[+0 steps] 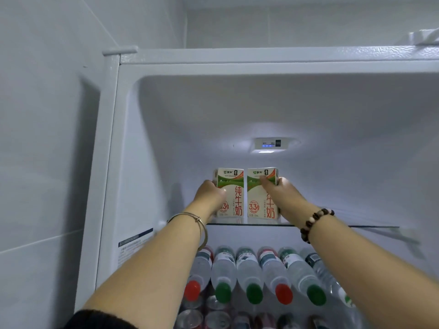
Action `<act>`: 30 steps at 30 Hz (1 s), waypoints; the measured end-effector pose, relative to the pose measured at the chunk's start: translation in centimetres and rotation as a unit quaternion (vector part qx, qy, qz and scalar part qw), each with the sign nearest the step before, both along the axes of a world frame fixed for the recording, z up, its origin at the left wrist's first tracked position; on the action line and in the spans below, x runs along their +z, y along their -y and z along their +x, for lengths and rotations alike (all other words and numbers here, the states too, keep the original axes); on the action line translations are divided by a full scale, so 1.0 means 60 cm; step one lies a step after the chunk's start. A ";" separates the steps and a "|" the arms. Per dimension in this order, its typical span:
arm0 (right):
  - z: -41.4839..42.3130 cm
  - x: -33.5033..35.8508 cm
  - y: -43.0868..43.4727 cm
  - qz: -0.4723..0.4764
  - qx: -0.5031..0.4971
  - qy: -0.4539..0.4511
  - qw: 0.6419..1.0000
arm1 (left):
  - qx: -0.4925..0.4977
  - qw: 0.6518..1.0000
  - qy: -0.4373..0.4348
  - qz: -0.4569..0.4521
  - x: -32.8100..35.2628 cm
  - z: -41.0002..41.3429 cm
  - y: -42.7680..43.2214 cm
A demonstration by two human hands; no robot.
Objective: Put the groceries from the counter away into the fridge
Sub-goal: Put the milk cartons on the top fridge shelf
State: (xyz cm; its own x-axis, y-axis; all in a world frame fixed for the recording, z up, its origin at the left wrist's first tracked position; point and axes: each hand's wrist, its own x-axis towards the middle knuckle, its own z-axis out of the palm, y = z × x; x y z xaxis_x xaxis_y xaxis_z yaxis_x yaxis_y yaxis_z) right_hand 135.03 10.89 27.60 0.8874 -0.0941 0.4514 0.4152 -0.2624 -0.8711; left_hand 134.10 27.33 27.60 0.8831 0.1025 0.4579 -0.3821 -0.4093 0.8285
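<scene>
The left grip (210, 194) is closed around the left milk carton (234, 184), with the thumb on its printed front and the fingers wrapped round its outer side. The right grip (282, 193) clasps the right milk carton (255, 193) in the same way. Both cartons are upright between the two grips, side by side with a thin gap between them. They appear to stand on the glass shelf (332, 226) directly under the grips, deep inside the fridge. Just above the grips, the control panel (270, 144) glows on the back wall. Well below them, under the shelf, is a row of water bottles (248, 269) lying caps outward, with drink cans (213, 319) lower still.

This looks like the placing step, with both cartons down or nearly down. The next move calls for opening both grips without tipping the cartons. Both arms should then draw straight back over the shelf edge so they can fetch whatever remains on the tabletop, which is out of view.
</scene>
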 end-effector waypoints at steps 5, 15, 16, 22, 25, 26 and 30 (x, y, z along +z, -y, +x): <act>0.008 0.000 0.009 0.021 0.073 -0.017 0.997 | -0.008 1.000 0.008 -0.014 -0.005 0.018 -0.003; -0.008 0.034 0.028 -0.197 -0.029 -0.083 0.976 | 0.020 0.991 -0.093 0.092 0.035 0.024 0.004; -0.007 0.041 0.028 -0.197 -0.025 -0.093 0.976 | 0.005 0.990 -0.112 0.089 0.044 0.029 0.000; 0.037 0.061 0.022 -0.207 -0.019 -0.134 0.969 | 0.014 0.988 -0.131 0.079 0.054 0.077 -0.004; 0.062 0.070 0.015 -0.223 -0.014 -0.154 0.962 | 0.028 0.985 -0.149 0.086 0.057 0.113 -0.003; 0.071 0.074 0.013 -0.230 -0.012 -0.161 0.960 | 0.027 0.984 -0.159 0.080 0.059 0.123 -0.005; 0.107 0.091 0.000 -0.285 -0.029 -0.173 0.942 | 0.014 0.983 -0.184 0.026 0.068 0.154 -0.010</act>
